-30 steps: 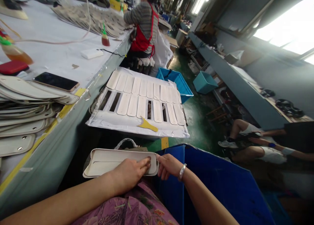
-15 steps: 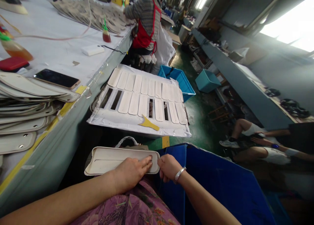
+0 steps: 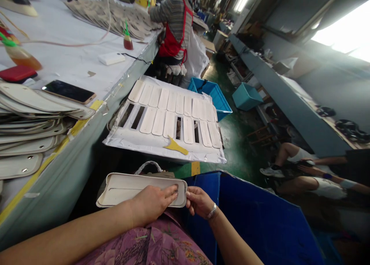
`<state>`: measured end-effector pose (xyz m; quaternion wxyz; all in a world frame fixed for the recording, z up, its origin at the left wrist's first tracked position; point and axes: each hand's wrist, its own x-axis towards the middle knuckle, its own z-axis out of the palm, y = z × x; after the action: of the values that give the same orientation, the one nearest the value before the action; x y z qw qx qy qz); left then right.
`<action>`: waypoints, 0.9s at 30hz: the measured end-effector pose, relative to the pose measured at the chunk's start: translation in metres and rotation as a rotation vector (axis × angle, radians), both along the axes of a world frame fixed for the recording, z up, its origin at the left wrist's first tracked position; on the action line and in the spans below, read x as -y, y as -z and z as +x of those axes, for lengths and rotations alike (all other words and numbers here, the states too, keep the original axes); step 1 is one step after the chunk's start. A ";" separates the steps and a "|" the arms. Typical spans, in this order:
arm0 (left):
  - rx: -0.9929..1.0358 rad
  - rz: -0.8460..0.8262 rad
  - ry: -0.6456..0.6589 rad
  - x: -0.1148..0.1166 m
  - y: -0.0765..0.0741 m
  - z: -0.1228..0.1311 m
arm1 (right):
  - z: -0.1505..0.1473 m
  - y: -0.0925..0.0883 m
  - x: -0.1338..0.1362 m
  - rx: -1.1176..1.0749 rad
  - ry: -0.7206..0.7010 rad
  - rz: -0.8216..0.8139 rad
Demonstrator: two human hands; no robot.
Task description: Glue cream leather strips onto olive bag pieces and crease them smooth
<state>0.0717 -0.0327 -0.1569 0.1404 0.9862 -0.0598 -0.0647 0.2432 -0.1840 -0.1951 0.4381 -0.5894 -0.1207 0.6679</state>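
A long off-white panel (image 3: 123, 185) with rounded corners, a raised edge and a thin slit along its middle lies across my lap. It looks like leather, perhaps a bag part. My left hand (image 3: 152, 204) rests on its face, fingers stretched toward the right end; the thumb is hidden. At that right end my right hand (image 3: 200, 202), with a silver bracelet at the wrist, pinches the rim between thumb and fingers. Behind the panel shows part of a bag-like thing with a pale looped handle (image 3: 148, 165).
Ahead, a white-covered board (image 3: 121, 140) bears rows of similar pale pieces and a yellow Y-shaped tool (image 3: 175, 145). Stacked panels (image 3: 20, 166) and a phone (image 3: 68, 91) lie on the left table. A blue bin (image 3: 260, 215) stands at my right. A co-worker in a red apron (image 3: 173, 45) sits beyond.
My right hand has turned at the panel's right end, its fingers loosening from a fist-like grip into a pinch. The panel has shifted slightly left. My left hand stays nearly in place.
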 end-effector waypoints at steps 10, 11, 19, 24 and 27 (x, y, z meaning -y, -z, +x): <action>-0.084 -0.020 0.011 0.002 -0.002 0.009 | 0.016 -0.031 -0.036 0.143 -0.286 -0.306; -0.096 -0.017 0.004 0.004 -0.003 0.010 | 0.018 -0.034 -0.039 0.151 -0.318 -0.332; 0.135 -0.417 -0.261 -0.018 -0.043 -0.055 | 0.011 -0.027 -0.025 0.300 -0.306 -0.228; 0.295 -0.820 -1.227 -0.069 -0.027 -0.132 | 0.010 -0.026 -0.026 0.370 -0.349 -0.222; 0.034 -1.183 -1.152 -0.087 0.000 -0.138 | 0.013 -0.032 -0.033 0.365 -0.408 -0.293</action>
<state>-0.0666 0.0540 -0.1566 0.6467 0.6262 0.4290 0.0746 0.2565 -0.1510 -0.1630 0.1764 -0.7202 -0.2156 0.6354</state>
